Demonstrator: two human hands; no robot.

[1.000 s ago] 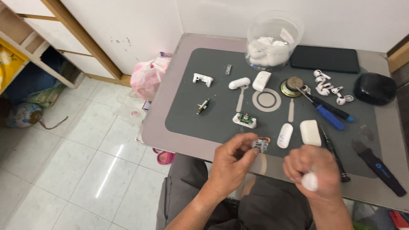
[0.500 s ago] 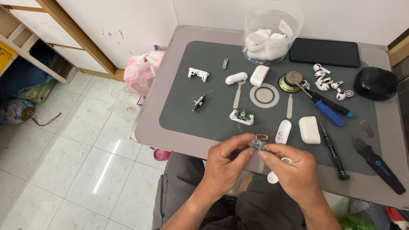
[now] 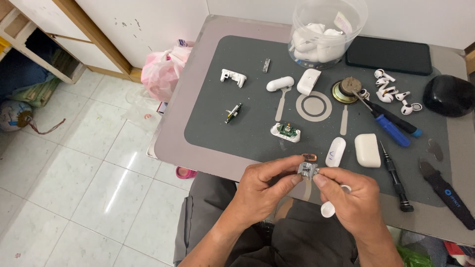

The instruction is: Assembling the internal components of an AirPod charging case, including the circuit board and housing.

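My left hand (image 3: 262, 190) and my right hand (image 3: 354, 200) meet at the near edge of the surface (image 3: 188, 148), and between them I pinch a small grey metal part (image 3: 308, 170): my left thumb and forefinger are closed on its left side, my right thumb and forefinger closed on its right. My right hand also keeps a white earbud (image 3: 329, 207) tucked under its curled fingers, stem poking out at 6 o'clock. The part sits just over the front rim of the grey work mat (image 3: 232, 74). At 12 o'clock from it, nearly touching, lies a tiny copper-coloured piece (image 3: 309, 156), and further at 12 a white shell with a green circuit board (image 3: 286, 132). At 1 o'clock lie a white oval cap (image 3: 335, 152) and a white charging case (image 3: 367, 150). At 3 o'clock is a thin black screwdriver (image 3: 395, 175), with a blue-handled screwdriver (image 3: 391, 129) above it at 2 o'clock. Far off at 12 o'clock stands a clear plastic tub (image 3: 326, 29) of white cases, a black phone (image 3: 388, 55) beside it.
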